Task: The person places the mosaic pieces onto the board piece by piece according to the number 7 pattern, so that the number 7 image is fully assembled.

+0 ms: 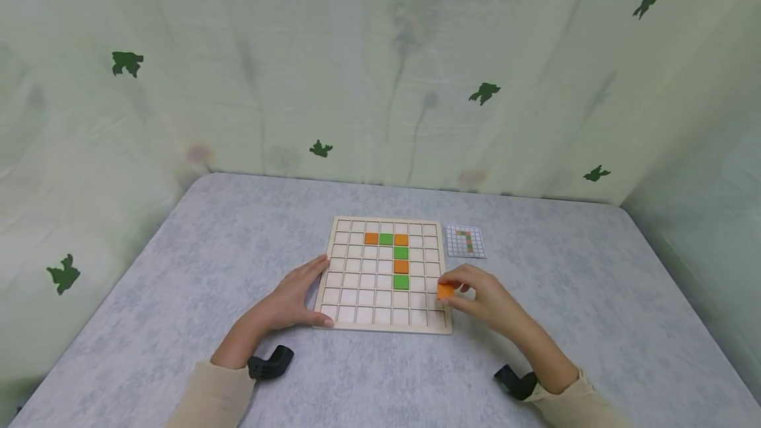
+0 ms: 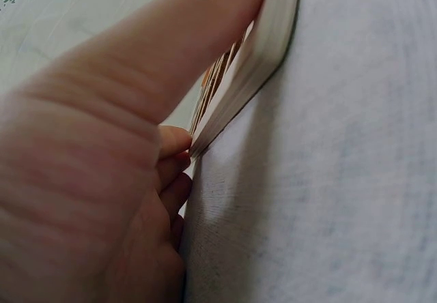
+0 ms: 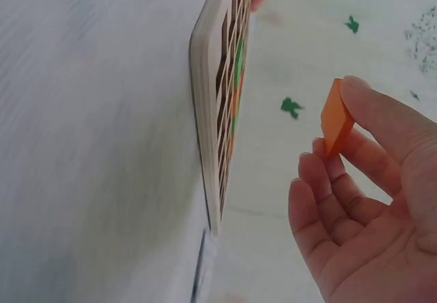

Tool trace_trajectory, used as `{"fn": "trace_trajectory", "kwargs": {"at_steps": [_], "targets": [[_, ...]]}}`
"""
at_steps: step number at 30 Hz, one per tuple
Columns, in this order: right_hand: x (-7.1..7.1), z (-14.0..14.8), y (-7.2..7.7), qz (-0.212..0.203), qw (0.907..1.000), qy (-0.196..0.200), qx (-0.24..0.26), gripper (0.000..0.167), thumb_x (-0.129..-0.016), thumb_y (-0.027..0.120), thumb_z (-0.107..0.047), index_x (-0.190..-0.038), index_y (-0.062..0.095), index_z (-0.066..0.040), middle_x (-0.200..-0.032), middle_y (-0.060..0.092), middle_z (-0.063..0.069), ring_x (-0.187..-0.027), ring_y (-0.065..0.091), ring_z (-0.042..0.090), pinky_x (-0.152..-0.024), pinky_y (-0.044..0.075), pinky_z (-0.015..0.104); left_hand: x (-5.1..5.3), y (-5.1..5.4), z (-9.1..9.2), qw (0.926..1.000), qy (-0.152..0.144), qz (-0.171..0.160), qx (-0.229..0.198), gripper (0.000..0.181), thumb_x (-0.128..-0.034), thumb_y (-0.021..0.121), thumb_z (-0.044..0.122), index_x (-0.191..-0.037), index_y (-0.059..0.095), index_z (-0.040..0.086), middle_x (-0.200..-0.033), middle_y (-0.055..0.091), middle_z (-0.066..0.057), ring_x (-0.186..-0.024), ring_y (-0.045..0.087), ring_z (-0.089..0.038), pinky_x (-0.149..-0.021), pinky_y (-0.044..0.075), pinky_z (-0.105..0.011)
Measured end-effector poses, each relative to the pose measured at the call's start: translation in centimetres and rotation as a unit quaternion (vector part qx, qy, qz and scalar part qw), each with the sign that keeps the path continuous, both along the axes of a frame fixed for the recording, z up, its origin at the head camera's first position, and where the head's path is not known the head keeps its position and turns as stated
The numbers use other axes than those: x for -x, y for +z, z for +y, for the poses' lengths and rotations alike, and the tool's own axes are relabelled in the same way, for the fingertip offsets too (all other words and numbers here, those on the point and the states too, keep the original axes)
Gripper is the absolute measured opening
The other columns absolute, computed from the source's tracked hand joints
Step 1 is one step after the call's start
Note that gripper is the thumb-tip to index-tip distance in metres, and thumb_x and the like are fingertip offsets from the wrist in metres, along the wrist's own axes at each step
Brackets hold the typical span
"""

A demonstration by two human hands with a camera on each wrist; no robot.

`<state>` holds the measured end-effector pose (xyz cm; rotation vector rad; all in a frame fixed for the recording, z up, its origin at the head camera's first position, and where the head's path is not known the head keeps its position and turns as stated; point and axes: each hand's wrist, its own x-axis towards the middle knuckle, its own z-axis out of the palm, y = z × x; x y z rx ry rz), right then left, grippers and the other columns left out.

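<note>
A wooden grid board (image 1: 373, 316) lies on the table, with orange and green square tiles set in its cells. The tiles form a short row near the top and a column running down from its right end; the lowest is a green tile (image 1: 401, 282). My left hand (image 1: 289, 296) rests at the board's left edge, thumb on the near corner and fingers along the side. Between thumb and fingers, my right hand (image 1: 484, 296) pinches an orange tile (image 3: 336, 120) above the board's right edge. In the right wrist view the tile is tilted and apart from the board.
A small pattern card (image 1: 466, 242) with a coloured grid lies just right of the board. The grey table (image 1: 380, 382) extends around both. Behind it hangs a pale curtain (image 1: 357, 71) with green leaf-like shapes. Each wrist wears a black device (image 1: 271, 362).
</note>
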<state>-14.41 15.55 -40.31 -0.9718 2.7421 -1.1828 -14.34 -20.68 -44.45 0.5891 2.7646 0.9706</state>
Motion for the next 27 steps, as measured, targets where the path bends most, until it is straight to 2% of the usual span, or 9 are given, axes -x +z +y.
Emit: {"fn": "trace_trajectory", "kwargs": {"at_steps": [4, 10, 13, 16, 22, 27], "targets": [[0.4, -2.1, -0.3, -0.016, 0.9997, 0.006, 0.016, 0.028, -0.077, 0.071, -0.013, -0.103, 0.066, -0.004, -0.097, 0.059, -0.002, -0.08, 0.053, 0.017, -0.068, 0.047, 0.03, -0.1, 0.1, 0.0, 1.0, 0.002, 0.0, -0.001, 0.116, -0.0557, 0.075, 0.059, -0.142, 0.022, 0.002, -0.147, 0.017, -0.015, -0.13, 0.016, -0.037, -0.099, 0.019, -0.056], [0.9, -4.6, -2.0, -0.047, 0.9983, 0.014, 0.031, 0.03, -0.077, 0.07, -0.022, -0.102, 0.065, -0.006, -0.094, 0.059, -0.003, -0.082, 0.054, 0.012, -0.07, 0.047, 0.026, -0.1, 0.1, 0.1, 1.0, 0.004, -0.005, 0.001, 0.116, -0.0557, 0.075, 0.059, -0.142, 0.022, 0.003, -0.147, 0.017, -0.014, -0.131, 0.016, -0.037, -0.099, 0.018, -0.056], [1.0, -5.5, -2.8, -0.058, 0.998, 0.004, 0.025, 0.026, -0.078, 0.07, -0.023, -0.099, 0.064, -0.01, -0.093, 0.057, -0.006, -0.083, 0.053, 0.009, -0.073, 0.046, 0.025, -0.1, 0.2, 0.1, 1.0, 0.004, -0.006, 0.001, 0.116, -0.0556, 0.075, 0.059, -0.142, 0.022, 0.003, -0.147, 0.017, -0.014, -0.131, 0.016, -0.037, -0.099, 0.018, -0.056], [1.0, -6.1, -3.3, -0.049, 0.9987, -0.003, 0.011, 0.022, -0.077, 0.071, -0.02, -0.096, 0.064, -0.012, -0.093, 0.056, -0.007, -0.083, 0.051, 0.008, -0.073, 0.045, 0.025, -0.1, 0.2, 0.1, 1.0, 0.002, -0.006, 0.001, 0.116, -0.056, 0.075, 0.059, -0.142, 0.022, 0.003, -0.147, 0.016, -0.014, -0.131, 0.016, -0.037, -0.099, 0.018, -0.056], [0.9, -6.8, -3.3, -0.042, 0.999, -0.006, -0.012, 0.022, -0.075, 0.073, -0.019, -0.095, 0.065, -0.012, -0.092, 0.052, -0.006, -0.079, 0.045, 0.01, -0.067, 0.04, 0.024, -0.1, 0.1, -0.1, 1.0, 0.003, -0.006, 0.004, 0.115, -0.0563, 0.074, 0.06, -0.142, 0.022, 0.003, -0.147, 0.016, -0.013, -0.131, 0.015, -0.037, -0.099, 0.018, -0.056], [0.9, -6.3, -2.5, -0.06, 0.9981, -0.007, -0.012, 0.028, -0.078, 0.071, -0.022, -0.103, 0.064, -0.011, -0.099, 0.053, -0.004, -0.086, 0.048, 0.012, -0.073, 0.043, 0.028, 0.0, 0.1, -0.1, 0.9999, 0.003, -0.008, 0.008, 0.115, -0.0564, 0.075, 0.059, -0.142, 0.022, 0.003, -0.147, 0.016, -0.014, -0.131, 0.016, -0.037, -0.099, 0.018, -0.056]]}}
